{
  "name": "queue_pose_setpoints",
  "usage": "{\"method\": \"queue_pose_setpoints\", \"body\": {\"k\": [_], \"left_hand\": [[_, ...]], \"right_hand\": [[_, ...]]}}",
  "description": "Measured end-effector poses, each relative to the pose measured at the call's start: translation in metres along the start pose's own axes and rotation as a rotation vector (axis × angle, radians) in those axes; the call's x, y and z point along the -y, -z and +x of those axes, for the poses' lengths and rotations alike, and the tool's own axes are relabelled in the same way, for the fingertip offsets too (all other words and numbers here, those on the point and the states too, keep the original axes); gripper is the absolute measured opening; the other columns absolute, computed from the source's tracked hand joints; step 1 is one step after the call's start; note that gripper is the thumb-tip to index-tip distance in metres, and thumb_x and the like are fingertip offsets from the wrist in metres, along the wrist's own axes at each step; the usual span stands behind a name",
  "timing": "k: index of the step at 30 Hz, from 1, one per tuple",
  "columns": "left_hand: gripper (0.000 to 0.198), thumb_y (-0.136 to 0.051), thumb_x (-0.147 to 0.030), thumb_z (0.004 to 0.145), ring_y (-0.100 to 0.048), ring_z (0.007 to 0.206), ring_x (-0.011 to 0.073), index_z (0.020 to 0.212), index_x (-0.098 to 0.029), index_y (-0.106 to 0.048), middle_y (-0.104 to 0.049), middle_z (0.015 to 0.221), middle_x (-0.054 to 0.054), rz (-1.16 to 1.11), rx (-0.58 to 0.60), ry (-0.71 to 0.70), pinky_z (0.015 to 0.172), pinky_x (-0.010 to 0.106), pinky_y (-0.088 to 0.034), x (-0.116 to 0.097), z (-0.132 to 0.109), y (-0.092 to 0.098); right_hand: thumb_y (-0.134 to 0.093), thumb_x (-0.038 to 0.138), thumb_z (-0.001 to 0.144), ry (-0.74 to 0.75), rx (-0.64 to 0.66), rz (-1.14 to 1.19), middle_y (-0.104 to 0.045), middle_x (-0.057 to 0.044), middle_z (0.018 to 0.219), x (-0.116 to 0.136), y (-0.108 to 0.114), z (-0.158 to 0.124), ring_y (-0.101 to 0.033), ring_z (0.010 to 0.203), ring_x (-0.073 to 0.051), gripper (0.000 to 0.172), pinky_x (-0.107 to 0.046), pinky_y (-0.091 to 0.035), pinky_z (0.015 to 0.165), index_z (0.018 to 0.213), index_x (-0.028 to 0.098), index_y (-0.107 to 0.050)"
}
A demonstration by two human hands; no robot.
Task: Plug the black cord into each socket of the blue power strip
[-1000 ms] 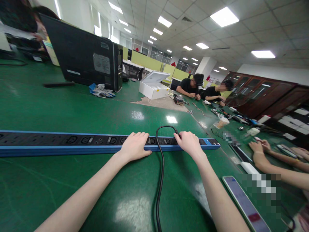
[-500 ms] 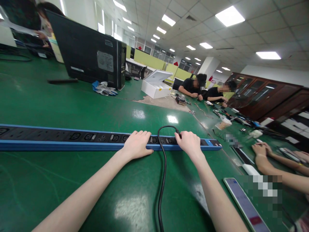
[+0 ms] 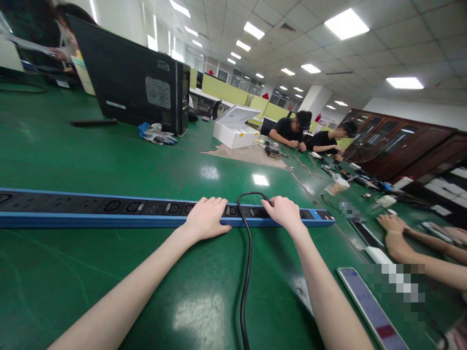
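Note:
A long blue power strip with black sockets lies across the green table. My left hand rests palm down on the strip, fingers together over its top. My right hand grips a black plug at the strip's right part, and the plug's black cable loops up over the strip and runs back toward me between my arms. The plug itself is mostly hidden under my fingers.
A black computer case stands at the back left with gloves beside it. A white open box lies farther back. A phone lies near my right forearm. Another person's hands work at right; two people sit far back.
My right hand has shifted slightly left and down on the plug. The view has drifted a little; my left hand stays on the strip.

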State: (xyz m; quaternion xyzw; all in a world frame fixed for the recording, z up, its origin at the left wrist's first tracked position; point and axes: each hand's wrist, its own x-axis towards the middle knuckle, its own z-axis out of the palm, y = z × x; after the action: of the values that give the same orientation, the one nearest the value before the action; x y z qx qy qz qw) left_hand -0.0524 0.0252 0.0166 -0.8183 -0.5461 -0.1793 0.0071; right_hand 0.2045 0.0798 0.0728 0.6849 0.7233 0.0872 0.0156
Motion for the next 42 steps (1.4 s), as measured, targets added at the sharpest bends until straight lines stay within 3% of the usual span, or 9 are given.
{"method": "queue_pose_setpoints", "body": {"k": [6, 13, 23, 34, 42], "left_hand": [[0.063, -0.064, -0.062, 0.081, -0.062, 0.109, 0.0317, 0.126, -0.019, -0.056, -0.069, 0.116, 0.012, 0.021, -0.012, -0.019, 0.095, 0.044, -0.042, -0.001, 0.0, -0.002], [0.068, -0.066, -0.065, 0.08, -0.061, 0.114, 0.031, 0.131, -0.021, -0.055, -0.068, 0.122, 0.011, 0.014, -0.017, -0.021, 0.097, 0.042, -0.041, 0.001, 0.002, -0.005], [0.07, -0.068, -0.064, 0.08, -0.061, 0.115, 0.0315, 0.133, -0.021, -0.055, -0.068, 0.123, 0.012, -0.004, -0.004, -0.03, 0.096, 0.042, -0.042, 0.0, 0.004, -0.003], [0.071, -0.068, -0.065, 0.08, -0.061, 0.117, 0.031, 0.135, -0.022, -0.055, -0.068, 0.125, 0.012, -0.014, -0.011, -0.038, 0.097, 0.042, -0.042, 0.003, 0.005, -0.004], [0.071, -0.067, -0.066, 0.08, -0.062, 0.115, 0.0305, 0.134, -0.023, -0.055, -0.069, 0.122, 0.011, -0.012, -0.017, -0.036, 0.097, 0.041, -0.043, 0.001, 0.005, -0.003]], "right_hand": [[-0.031, 0.062, 0.101, 0.005, -0.054, -0.008, -0.074, -0.016, 0.098, 0.0, -0.006, -0.005, -0.071, 0.1, -0.032, 0.062, -0.042, -0.049, 0.088, 0.1, 0.02, -0.076], [-0.028, 0.063, 0.103, 0.065, 0.033, -0.015, -0.074, -0.017, 0.105, -0.004, -0.002, -0.001, -0.069, 0.106, -0.031, 0.064, -0.042, -0.048, 0.093, 0.106, 0.019, -0.075], [-0.027, 0.057, 0.105, 0.121, 0.039, -0.06, -0.074, -0.019, 0.106, -0.004, 0.003, -0.002, -0.07, 0.106, -0.031, 0.064, -0.041, -0.049, 0.092, 0.106, 0.015, -0.075], [-0.029, 0.055, 0.106, 0.058, 0.099, -0.072, -0.072, -0.022, 0.116, 0.006, 0.019, -0.012, -0.068, 0.115, -0.029, 0.062, -0.038, -0.046, 0.099, 0.118, 0.014, -0.073], [-0.027, 0.058, 0.105, 0.023, 0.048, -0.002, -0.074, -0.018, 0.107, 0.0, 0.004, -0.007, -0.07, 0.106, -0.029, 0.063, -0.037, -0.049, 0.091, 0.109, 0.017, -0.075]]}}
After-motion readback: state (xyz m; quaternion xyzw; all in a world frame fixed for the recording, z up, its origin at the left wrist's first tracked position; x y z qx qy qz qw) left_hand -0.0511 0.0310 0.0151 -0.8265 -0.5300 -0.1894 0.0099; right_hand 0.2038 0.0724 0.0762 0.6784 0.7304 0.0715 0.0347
